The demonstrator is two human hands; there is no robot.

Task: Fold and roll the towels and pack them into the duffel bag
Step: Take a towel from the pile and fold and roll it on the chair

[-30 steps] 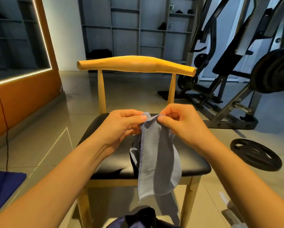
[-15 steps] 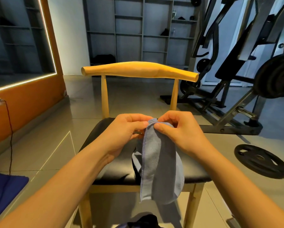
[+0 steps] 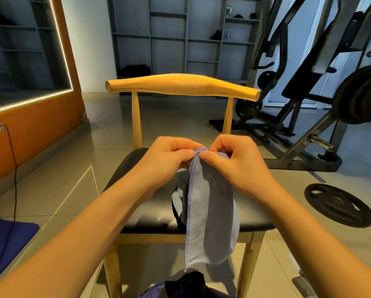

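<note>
The left hand [image 3: 165, 155] and the right hand [image 3: 238, 160] are meeting almost knuckle to knuckle above the seat. Each is pinching the top edge of a pale blue-grey terry towel with a blue stitched hem [image 3: 210, 211] between its thumb and curled fingers. The two thumbs are lying nearly tip to tip on the near side of the cloth. The other fingers are tucked behind it, so how they are lying there cannot be told.

The towel is hanging straight down from the pinch as a long, narrow strip, with the stitched hem running down its left side. Its lower end is dangling in front of the front rail of a light wooden chair with a black padded seat [image 3: 255, 214]. On the seat behind the strip, something dark with a grey patch is partly showing; what it is cannot be told. At the bottom edge, a dark navy and black fabric object [image 3: 188, 284] is sitting just below the towel's end; whether it is the duffel bag is unclear.

To the right, a black round weight plate [image 3: 339, 204] is lying flat on the tiled floor near a dark steel gym machine [image 3: 309, 82]. To the left, a blue mat [image 3: 6, 239] is lying beside an orange wall [image 3: 40, 130]. Grey open shelves [image 3: 169, 39] are standing at the far wall.
</note>
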